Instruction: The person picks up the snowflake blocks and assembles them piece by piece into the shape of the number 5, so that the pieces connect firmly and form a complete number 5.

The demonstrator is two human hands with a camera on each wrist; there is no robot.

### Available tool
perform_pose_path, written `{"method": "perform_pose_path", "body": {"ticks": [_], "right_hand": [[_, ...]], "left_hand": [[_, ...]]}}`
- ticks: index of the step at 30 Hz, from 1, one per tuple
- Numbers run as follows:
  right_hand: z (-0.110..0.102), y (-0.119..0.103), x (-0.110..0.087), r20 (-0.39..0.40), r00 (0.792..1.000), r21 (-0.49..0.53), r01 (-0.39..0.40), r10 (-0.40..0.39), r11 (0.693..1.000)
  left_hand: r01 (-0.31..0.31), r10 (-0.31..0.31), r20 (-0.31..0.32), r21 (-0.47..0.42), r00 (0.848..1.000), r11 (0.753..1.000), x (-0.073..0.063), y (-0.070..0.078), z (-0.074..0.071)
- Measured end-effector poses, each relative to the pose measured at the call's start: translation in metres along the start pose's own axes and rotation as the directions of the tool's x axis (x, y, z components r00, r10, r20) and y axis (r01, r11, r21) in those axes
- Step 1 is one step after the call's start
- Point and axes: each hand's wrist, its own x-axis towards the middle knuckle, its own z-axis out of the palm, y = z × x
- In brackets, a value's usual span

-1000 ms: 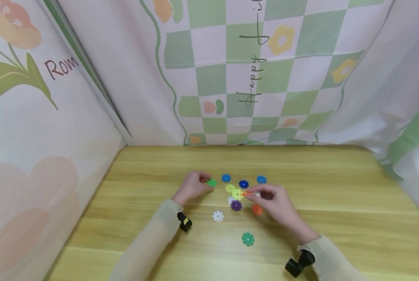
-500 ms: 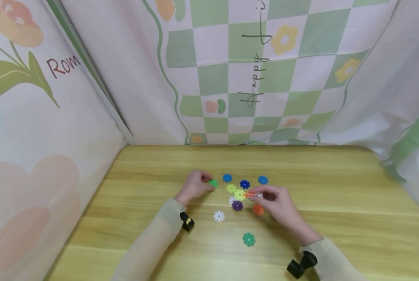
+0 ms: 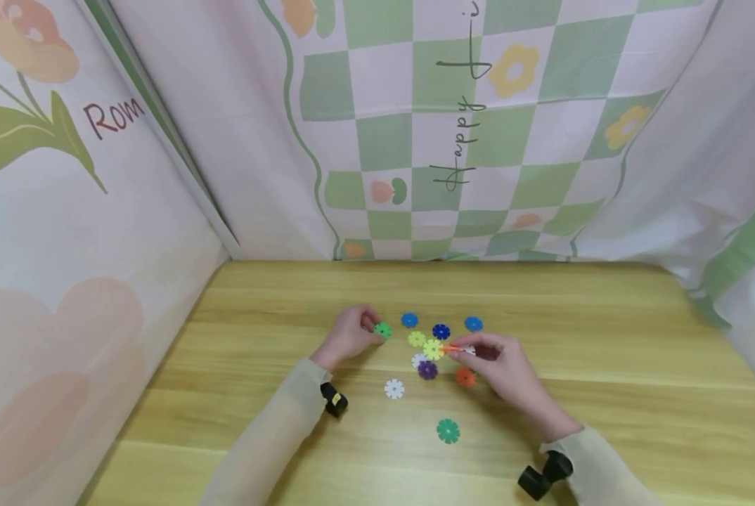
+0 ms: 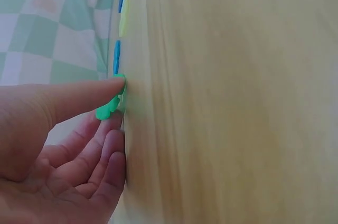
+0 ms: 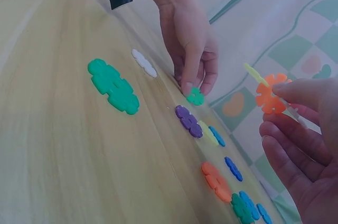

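Observation:
My left hand [image 3: 347, 339] pinches a bright green notched snowflake disc [image 3: 383, 330] between thumb and fingers. In the left wrist view the disc [image 4: 110, 109] is tilted, low by the tabletop. My right hand [image 3: 502, 367] holds a small joined piece above the table. Its middle is an orange snowflake disc [image 5: 270, 97], gripped between thumb and fingers. A yellow disc [image 3: 433, 349] is slotted into one side of it, and a white disc [image 5: 297, 116] sits on the other, partly hidden by the fingers.
Loose discs lie around the hands on the wooden table [image 3: 276, 295]: blue [image 3: 409, 320], dark blue [image 3: 441, 331], another blue [image 3: 474, 324], yellow-green [image 3: 417, 339], purple [image 3: 427, 370], orange [image 3: 465, 378], white [image 3: 394, 389] and green [image 3: 448, 431]. A checkered curtain [image 3: 384, 140] hangs behind.
The bright green disc in my left hand has turned, showing more of its face to the head camera. My right hand has stayed nearly still with the joined discs.

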Motion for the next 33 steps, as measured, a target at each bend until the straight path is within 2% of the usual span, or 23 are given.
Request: {"method": "perform_pose_path", "body": {"ticks": [8,16,21,27,33], "right_hand": [[0.0,0.002,-0.001,0.003,1.0,0.007,0.007,-0.007,1.0],[0.0,0.003,0.001,0.0,1.0,-0.001,0.002,-0.002,1.0],[-0.001,0.005,0.001,-0.004,1.0,-0.006,0.017,-0.017,1.0],[-0.001,0.006,0.002,-0.004,1.0,-0.008,0.024,-0.024,1.0],[-0.001,0.005,0.003,-0.005,1.0,-0.013,0.025,-0.025,1.0]], "left_hand": [[-0.047,0.047,0.003,0.018,0.999,0.999,-0.006,-0.004,0.004],[-0.103,0.104,0.009,-0.047,0.995,0.994,-0.017,-0.002,0.012],[-0.144,0.144,-0.011,-0.076,0.99,0.987,-0.024,0.001,0.014],[-0.163,0.162,-0.026,-0.085,0.987,0.983,-0.031,0.004,0.015],[-0.225,0.22,-0.06,-0.101,0.974,0.969,-0.036,0.008,0.017]]}}
